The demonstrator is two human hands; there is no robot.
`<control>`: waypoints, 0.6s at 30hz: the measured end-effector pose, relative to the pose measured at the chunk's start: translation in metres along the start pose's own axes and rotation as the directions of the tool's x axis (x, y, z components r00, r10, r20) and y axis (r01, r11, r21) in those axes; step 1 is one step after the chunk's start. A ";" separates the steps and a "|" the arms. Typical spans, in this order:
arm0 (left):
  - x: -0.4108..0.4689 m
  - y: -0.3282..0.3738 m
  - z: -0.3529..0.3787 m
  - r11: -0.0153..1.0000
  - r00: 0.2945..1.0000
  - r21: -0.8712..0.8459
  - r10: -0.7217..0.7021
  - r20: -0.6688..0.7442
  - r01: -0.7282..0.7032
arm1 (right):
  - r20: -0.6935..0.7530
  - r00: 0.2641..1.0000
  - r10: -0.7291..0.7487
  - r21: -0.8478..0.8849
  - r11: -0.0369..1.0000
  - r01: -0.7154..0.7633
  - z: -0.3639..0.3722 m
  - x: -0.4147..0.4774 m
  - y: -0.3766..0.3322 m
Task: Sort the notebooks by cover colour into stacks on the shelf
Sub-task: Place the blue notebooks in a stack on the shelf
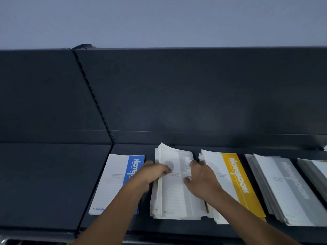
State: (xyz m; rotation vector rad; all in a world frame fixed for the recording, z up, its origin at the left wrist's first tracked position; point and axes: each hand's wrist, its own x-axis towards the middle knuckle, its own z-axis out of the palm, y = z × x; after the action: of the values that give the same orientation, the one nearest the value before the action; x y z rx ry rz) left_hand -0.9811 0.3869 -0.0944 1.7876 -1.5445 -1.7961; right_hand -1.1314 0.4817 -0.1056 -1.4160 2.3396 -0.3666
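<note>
from my head view, on the shelf (53, 174), the grey stack (177, 195) sits between the blue notebook (115, 181) and the yellow stack (237, 177). my left hand (152, 174) grips its left edge with curled fingers, and my right hand (201, 177) curls over its right edge. the covers look thin, floppy and slippery, so i'd squeeze both long edges.

The left forearm enters at 6 o'clock and runs toward 1 o'clock; the right forearm runs toward 11 o'clock. The left hand (154, 171) curls its fingers over the 9 o'clock edge of the notebook stack (174, 195). The right hand (201, 175) (knuckles up) grips the 3 o'clock edge.
</note>
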 end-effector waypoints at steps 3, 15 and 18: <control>-0.002 -0.007 -0.004 0.983 0.992 -0.182 0.029 0.119 -0.007 | 0.038 0.997 0.069 0.237 0.968 -0.076 -0.006 0.005 0.000; -0.026 -0.009 -0.029 0.829 0.830 -0.249 0.542 0.134 -0.501 | -0.169 0.985 -0.039 0.653 0.744 0.141 -0.044 -0.014 -0.011; -0.032 -0.011 -0.031 0.827 0.806 -0.189 0.559 0.193 -0.529 | -0.182 0.983 -0.022 0.673 0.726 0.141 -0.037 -0.022 -0.006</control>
State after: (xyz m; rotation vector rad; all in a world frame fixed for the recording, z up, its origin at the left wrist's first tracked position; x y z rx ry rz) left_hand -0.9420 0.3992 -0.0741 0.9402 -1.7505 -1.7932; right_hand -1.1342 0.5001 -0.0658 -1.1285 1.9112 -1.2701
